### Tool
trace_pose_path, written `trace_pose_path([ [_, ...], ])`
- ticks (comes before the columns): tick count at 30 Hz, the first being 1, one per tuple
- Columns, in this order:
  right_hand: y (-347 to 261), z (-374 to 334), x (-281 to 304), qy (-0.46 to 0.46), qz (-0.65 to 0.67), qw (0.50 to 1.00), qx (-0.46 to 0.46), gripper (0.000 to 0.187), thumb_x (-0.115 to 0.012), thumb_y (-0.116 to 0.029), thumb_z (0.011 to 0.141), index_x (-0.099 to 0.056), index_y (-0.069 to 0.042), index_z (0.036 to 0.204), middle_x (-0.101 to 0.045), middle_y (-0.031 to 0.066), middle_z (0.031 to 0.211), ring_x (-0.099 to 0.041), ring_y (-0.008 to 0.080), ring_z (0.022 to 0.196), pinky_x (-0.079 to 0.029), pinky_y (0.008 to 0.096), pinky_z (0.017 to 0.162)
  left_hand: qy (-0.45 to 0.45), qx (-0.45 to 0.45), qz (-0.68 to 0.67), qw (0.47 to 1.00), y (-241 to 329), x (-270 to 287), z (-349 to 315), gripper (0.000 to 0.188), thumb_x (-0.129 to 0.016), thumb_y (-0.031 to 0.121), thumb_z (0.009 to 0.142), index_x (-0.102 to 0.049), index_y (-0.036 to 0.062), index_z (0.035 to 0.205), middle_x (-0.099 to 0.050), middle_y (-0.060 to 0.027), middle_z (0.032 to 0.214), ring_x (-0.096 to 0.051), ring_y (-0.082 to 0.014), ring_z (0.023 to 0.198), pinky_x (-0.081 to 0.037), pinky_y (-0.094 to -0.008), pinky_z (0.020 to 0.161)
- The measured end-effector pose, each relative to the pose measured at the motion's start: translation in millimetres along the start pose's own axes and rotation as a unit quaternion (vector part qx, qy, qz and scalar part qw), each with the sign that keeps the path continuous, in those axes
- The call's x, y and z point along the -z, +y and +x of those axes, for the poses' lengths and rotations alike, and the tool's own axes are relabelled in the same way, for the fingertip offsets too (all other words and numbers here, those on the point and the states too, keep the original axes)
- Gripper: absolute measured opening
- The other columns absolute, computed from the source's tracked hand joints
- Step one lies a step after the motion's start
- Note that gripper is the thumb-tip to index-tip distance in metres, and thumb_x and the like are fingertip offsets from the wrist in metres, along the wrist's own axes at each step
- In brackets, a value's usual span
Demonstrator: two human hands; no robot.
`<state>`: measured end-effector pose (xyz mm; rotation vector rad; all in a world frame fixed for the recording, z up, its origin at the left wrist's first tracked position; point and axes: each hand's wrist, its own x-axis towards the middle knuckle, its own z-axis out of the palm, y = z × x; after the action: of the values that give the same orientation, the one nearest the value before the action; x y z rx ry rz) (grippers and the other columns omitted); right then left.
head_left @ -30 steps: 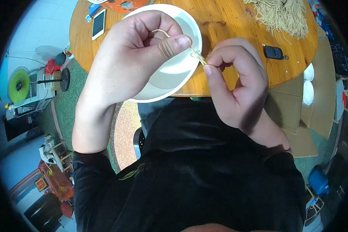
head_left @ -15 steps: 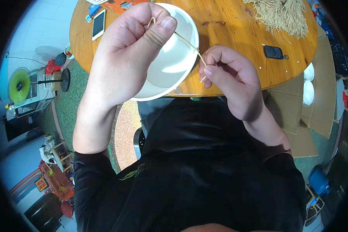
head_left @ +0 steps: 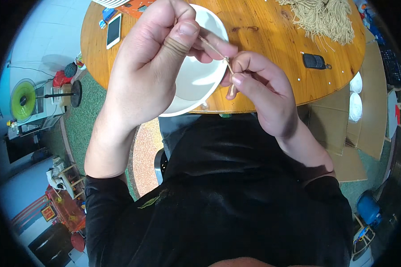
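At upper centre, the left hand (head_left: 149,66) and right hand (head_left: 267,91) each pinch a tan cord (head_left: 226,58) beside the white basin (head_left: 191,108); its small knot looks formed (whether fully tightened, I cannot tell). The strand heap (head_left: 327,20), upper right, lies untouched.

No words or numbers can be read with certainty. A small square red-and-yellow sign (head_left: 48,212), at the room's left side, bears a mark too small to make out. A flat orange sheet (head_left: 130,9) on the round, varnished wooden bench (head_left: 263,44) carries markings that are not legible as text.
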<state>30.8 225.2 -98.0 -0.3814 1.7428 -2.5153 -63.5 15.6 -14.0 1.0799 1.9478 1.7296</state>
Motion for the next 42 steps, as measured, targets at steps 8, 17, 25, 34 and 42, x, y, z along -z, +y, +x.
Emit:
trace_pose_path([
  [8, 2, 3, -5, -0.003, 0.018, 1.0, 0.025, 0.006, -0.063, -0.008, 0.109, -0.061, -0.002, 0.108, -0.059, -0.0027, 0.096, -0.052, 0.0023, 0.085, -0.044, 0.021, 0.075, 0.021, 0.034, -0.001, 0.999, 4, 2, -1, 0.032, -0.037, 0.035, 0.121, -0.05, 0.0052, 0.119, -0.079, -0.0251, 0.11, -0.079, -0.0281, 0.103, -0.059, -0.035, 0.092],
  [17, -3, 3, -3, -0.022, -0.098, 0.993, 0.059, 0.007, -0.062, -0.008, 0.107, -0.061, -0.003, 0.102, -0.058, 0.0001, 0.092, -0.05, 0.0065, 0.08, -0.043, 0.0254, 0.072, 0.014, 0.113, -0.109, 0.987, 5, 11, 2, 0.035, -0.038, 0.037, 0.121, -0.055, 0.0068, 0.123, -0.08, -0.0204, 0.099, -0.079, -0.0236, 0.092, -0.059, -0.0339, 0.086],
  [25, -1, 1, -3, -0.008, -0.118, 0.991, 0.06, 0.009, -0.06, -0.007, 0.108, -0.059, -0.002, 0.1, -0.058, 0.002, 0.091, -0.053, 0.0097, 0.08, -0.045, 0.0261, 0.072, 0.017, 0.11, -0.1, 0.989, 3, 13, 6, 0.032, -0.037, 0.033, 0.122, -0.057, 0.009, 0.127, -0.08, -0.0178, 0.097, -0.077, -0.0209, 0.089, -0.059, -0.0324, 0.085],
  [34, -6, -5, 8, 0.02, -0.114, 0.99, 0.081, 0.004, -0.063, 0.001, 0.097, -0.059, -0.001, 0.097, -0.062, 0.0068, 0.097, -0.058, 0.0117, 0.084, -0.048, 0.0254, 0.079, -0.001, 0.089, -0.003, 0.996, -4, 6, 9, 0.025, -0.046, 0.028, 0.12, -0.059, 0.0073, 0.115, -0.078, -0.0109, 0.094, -0.075, -0.0157, 0.088, -0.056, -0.0291, 0.083],
  [42, -8, 1, 8, -0.062, -0.138, 0.947, 0.285, 0.007, -0.062, -0.004, 0.097, -0.056, -0.002, 0.094, -0.068, 0.0241, 0.116, -0.057, 0.0111, 0.072, -0.054, 0.0261, 0.07, 0.011, 0.136, 0.222, 0.965, 13, -16, 6, 0.017, -0.056, 0.017, 0.116, -0.06, 0.0019, 0.108, -0.068, -0.0008, 0.085, -0.064, -0.0093, 0.078, -0.052, -0.0257, 0.074],
])
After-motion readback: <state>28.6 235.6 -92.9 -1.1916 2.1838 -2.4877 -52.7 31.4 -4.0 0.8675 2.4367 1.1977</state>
